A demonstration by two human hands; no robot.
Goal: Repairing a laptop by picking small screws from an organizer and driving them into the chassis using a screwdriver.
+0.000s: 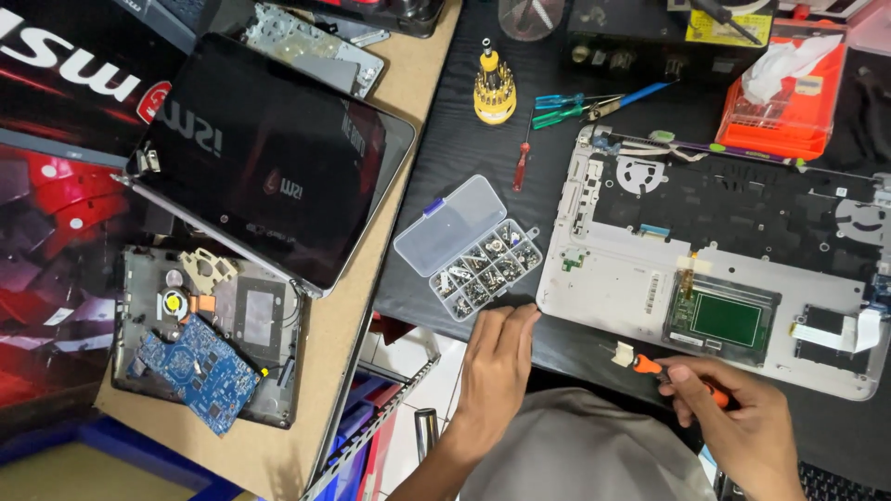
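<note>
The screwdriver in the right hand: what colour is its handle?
Orange, on the screwdriver held by the right hand; head view.

hands (640, 390) beside opened laptop chassis (715, 269)

An orange-handled screwdriver (682, 378) lies level beside the opened white laptop base (613, 278).

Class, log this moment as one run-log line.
left hand: beside clear plastic screw box | right hand: holds orange-handled screwdriver | near: opened white laptop base
</note>
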